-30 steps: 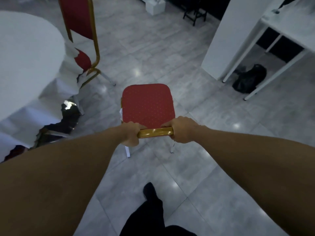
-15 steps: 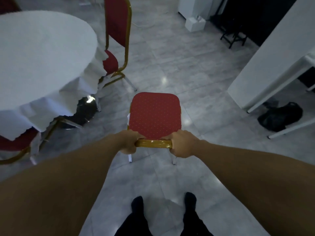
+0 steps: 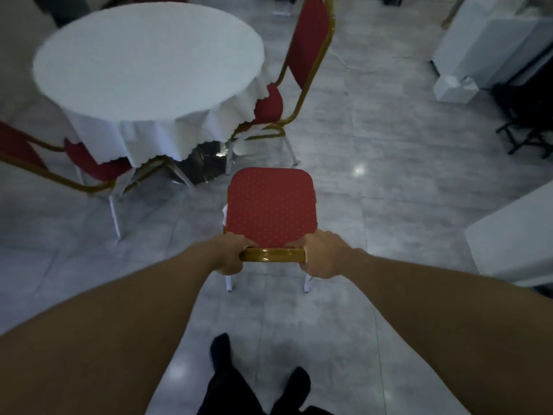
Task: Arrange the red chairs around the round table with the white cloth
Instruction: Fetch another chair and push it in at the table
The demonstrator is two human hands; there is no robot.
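Observation:
A red chair [image 3: 270, 206] with a dotted seat and gold frame stands in front of me on the tiled floor. My left hand [image 3: 229, 256] and my right hand [image 3: 324, 254] both grip the gold top rail of its back. The round table with the white cloth [image 3: 146, 58] stands ahead to the left, a short gap beyond the chair's seat. A second red chair [image 3: 305, 49] is tucked at the table's right side. A third red chair [image 3: 89, 163] sits at its near left, partly under the cloth.
A white counter edge [image 3: 508, 232] juts in at the right. White boxes and cabinets [image 3: 484, 40] stand at the far right, with a black folding stand [image 3: 526, 127] below them. My feet [image 3: 257, 381] are on the floor behind the chair.
The view has swung left, so the whole table now shows ahead. The held chair has come nearer the table, between the two tucked chairs. Both hands keep their grip.

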